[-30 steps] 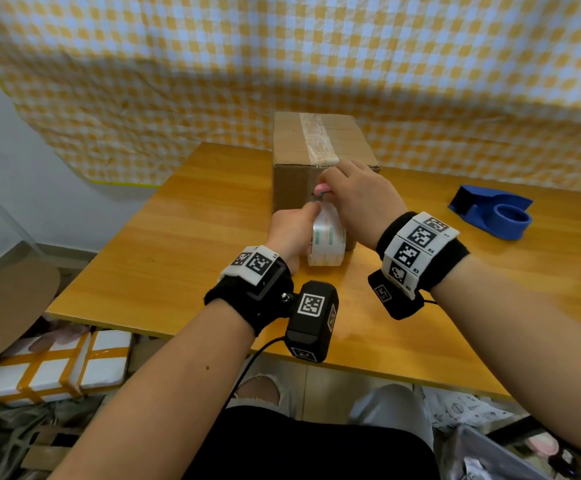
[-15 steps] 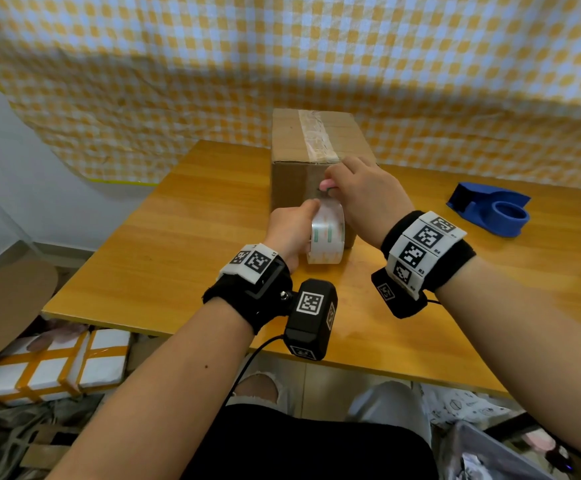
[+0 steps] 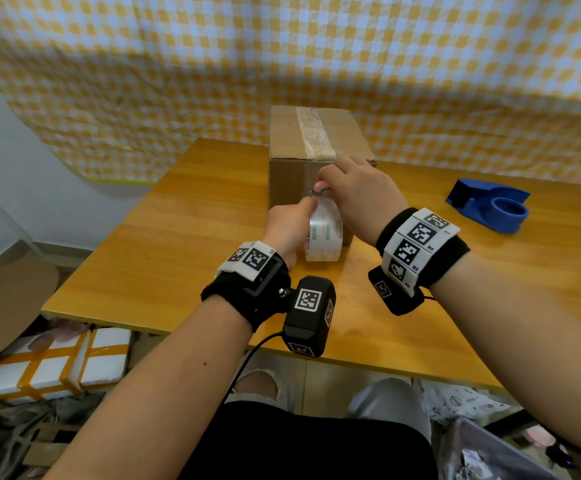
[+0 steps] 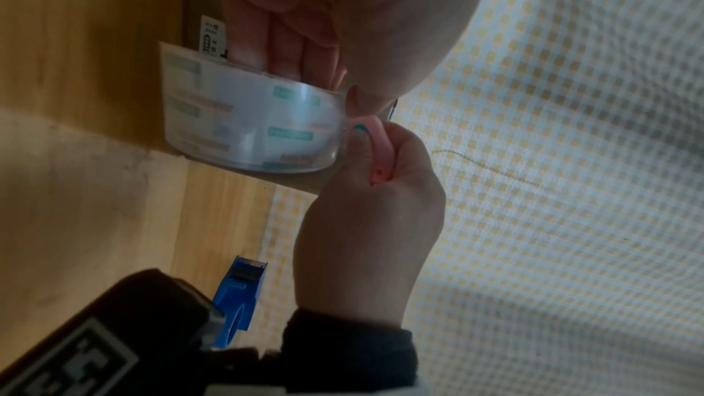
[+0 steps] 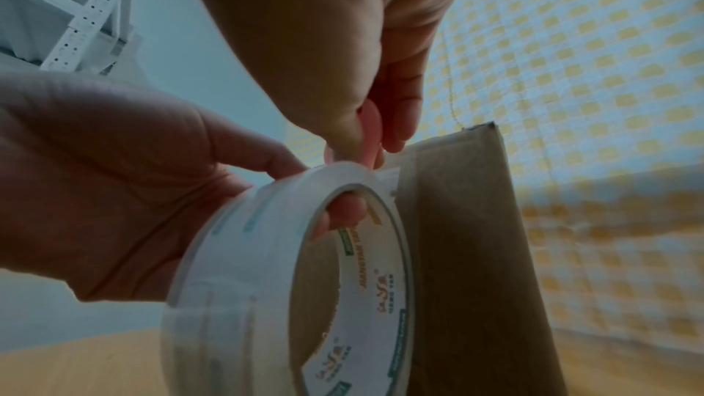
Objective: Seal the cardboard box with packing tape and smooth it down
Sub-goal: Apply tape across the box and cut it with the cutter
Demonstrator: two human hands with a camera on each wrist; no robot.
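While the left hand (image 3: 290, 225) grips the tape roll (image 3: 324, 237) upright just above the bench (image 3: 164, 258), one of its fingers (image 5: 343, 210) hooked through the core, the right hand (image 3: 361, 199) has its fingers clenched round a small pink cutter (image 4: 379, 152) at the stretch of tape between roll and box. The risk I see sits right there: if the roll sags and the strip goes slack, the blade may snag or tear it crookedly, and the free end could curl back and stick to itself. A slip of the blade could also nick the left thumb, which lies just beside it. Behind the hands, the cardboard box (image 3: 292, 168) stands on the bench with a strip of tape (image 3: 315, 133) already along its top seam, wrinkled in places, so trapped creases may stay unless pressed out. Against the earlier frames little differs: both hands stay put, roll and cutter in much the same place.
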